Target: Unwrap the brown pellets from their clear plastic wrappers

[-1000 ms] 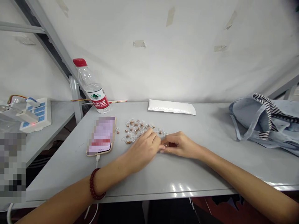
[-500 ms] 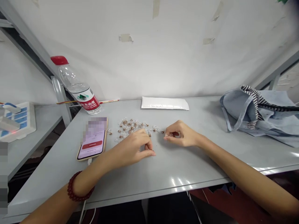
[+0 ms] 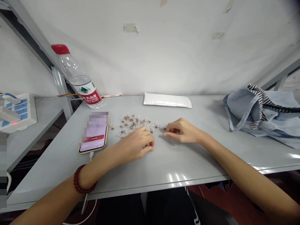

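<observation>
Several tiny clear glass bottles with brown cork stoppers (image 3: 132,123) lie in a loose pile on the grey table (image 3: 150,170). My left hand (image 3: 137,143) rests at the near side of the pile, covering part of it. Its fingers curl loosely, with the thumb apart and nothing visible between them. To the right, my right hand (image 3: 184,130) is at the end of a short row of bottles, thumb and forefinger apart, fingertips beside a corked bottle (image 3: 164,128). Whether they touch it is unclear. Just below this hand lies a clear glass piece (image 3: 174,142).
A phone (image 3: 95,132) on a cable lies left of the pile, with a water bottle (image 3: 87,90) behind it. A white packet (image 3: 167,100) lies near the wall. The denim bag (image 3: 243,109) is at right, a power strip (image 3: 21,112) at far left.
The clear glass piece that was at my right fingertips now lies on the table below that hand. My right fingertips are now nearer the row's end. The camera view has tilted slightly down.
</observation>
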`<move>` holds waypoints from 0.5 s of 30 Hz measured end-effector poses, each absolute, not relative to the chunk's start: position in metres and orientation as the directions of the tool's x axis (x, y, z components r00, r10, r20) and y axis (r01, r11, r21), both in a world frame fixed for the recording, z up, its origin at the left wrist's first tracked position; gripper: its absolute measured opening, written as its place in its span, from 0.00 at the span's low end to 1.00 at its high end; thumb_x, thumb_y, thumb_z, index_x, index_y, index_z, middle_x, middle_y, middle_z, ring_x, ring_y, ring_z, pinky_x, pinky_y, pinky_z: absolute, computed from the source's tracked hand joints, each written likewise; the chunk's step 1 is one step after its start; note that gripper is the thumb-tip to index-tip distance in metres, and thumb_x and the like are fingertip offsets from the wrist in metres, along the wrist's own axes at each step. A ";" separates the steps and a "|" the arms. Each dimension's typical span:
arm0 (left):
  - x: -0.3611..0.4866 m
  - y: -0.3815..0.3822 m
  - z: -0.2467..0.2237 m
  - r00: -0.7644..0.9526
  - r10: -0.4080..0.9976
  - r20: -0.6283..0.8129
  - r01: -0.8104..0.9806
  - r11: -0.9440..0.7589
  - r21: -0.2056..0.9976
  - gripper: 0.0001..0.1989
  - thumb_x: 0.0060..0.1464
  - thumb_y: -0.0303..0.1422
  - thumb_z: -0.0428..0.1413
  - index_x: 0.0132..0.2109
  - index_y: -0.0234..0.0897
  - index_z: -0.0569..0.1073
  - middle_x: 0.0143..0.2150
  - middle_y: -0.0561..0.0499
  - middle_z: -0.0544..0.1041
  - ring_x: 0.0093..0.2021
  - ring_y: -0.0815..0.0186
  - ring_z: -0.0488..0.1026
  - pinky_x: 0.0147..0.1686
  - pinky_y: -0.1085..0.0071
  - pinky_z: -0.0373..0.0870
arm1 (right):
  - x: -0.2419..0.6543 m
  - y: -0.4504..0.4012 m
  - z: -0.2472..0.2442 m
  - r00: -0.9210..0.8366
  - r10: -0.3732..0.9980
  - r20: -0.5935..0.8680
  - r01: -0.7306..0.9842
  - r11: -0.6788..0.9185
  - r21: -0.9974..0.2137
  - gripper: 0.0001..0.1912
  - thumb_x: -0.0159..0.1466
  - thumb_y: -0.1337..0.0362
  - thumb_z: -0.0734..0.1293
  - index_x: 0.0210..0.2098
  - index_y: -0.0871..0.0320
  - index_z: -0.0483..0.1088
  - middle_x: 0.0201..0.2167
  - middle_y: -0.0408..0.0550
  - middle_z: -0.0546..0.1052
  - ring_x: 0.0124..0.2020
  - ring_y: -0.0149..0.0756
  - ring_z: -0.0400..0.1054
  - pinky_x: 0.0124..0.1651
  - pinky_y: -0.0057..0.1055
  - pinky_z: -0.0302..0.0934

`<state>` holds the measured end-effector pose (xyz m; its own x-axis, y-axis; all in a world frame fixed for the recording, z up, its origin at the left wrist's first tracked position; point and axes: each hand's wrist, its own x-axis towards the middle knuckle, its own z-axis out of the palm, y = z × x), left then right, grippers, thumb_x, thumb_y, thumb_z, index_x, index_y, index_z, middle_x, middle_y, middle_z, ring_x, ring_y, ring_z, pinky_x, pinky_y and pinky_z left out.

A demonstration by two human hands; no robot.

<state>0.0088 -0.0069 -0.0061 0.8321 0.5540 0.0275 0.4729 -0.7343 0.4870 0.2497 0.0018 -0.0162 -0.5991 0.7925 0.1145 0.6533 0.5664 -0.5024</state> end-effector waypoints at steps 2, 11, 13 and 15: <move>0.009 -0.007 -0.005 0.821 0.571 0.023 0.489 -0.723 0.488 0.04 0.57 0.27 0.56 0.33 0.35 0.70 0.31 0.51 0.73 0.39 0.63 0.64 0.39 0.67 0.63 | 0.250 0.004 -0.018 -0.507 0.840 0.195 0.668 0.525 -0.526 0.15 0.64 0.55 0.62 0.27 0.59 0.68 0.18 0.40 0.67 0.20 0.26 0.55 0.26 0.27 0.51; 0.011 -0.010 -0.006 0.812 0.583 0.026 0.531 -0.757 0.380 0.05 0.58 0.31 0.55 0.34 0.34 0.71 0.33 0.49 0.74 0.40 0.60 0.66 0.41 0.63 0.63 | 0.246 0.011 -0.033 -0.538 0.815 0.214 0.643 0.561 -0.521 0.11 0.64 0.61 0.64 0.41 0.60 0.73 0.30 0.46 0.70 0.28 0.30 0.63 0.32 0.29 0.59; 0.012 -0.011 -0.006 0.812 0.584 -0.001 0.540 -0.751 0.381 0.06 0.59 0.31 0.54 0.34 0.34 0.71 0.34 0.49 0.74 0.40 0.61 0.66 0.42 0.62 0.63 | 0.245 0.011 -0.034 -0.533 0.817 0.220 0.640 0.559 -0.527 0.10 0.63 0.62 0.64 0.40 0.59 0.73 0.29 0.45 0.69 0.28 0.30 0.63 0.32 0.29 0.59; 0.013 -0.012 -0.005 0.811 0.585 -0.011 0.541 -0.744 0.392 0.06 0.59 0.31 0.55 0.34 0.34 0.71 0.35 0.50 0.74 0.40 0.61 0.67 0.43 0.62 0.63 | 0.245 0.010 -0.033 -0.520 0.821 0.235 0.630 0.555 -0.543 0.09 0.62 0.62 0.64 0.40 0.59 0.73 0.29 0.45 0.70 0.28 0.30 0.63 0.32 0.30 0.59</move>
<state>0.0127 -0.0119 -0.0053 0.8112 0.5846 -0.0113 0.5415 -0.7438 0.3919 0.2452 0.0095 -0.0331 -0.5203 0.8209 0.2354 0.6303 0.5551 -0.5427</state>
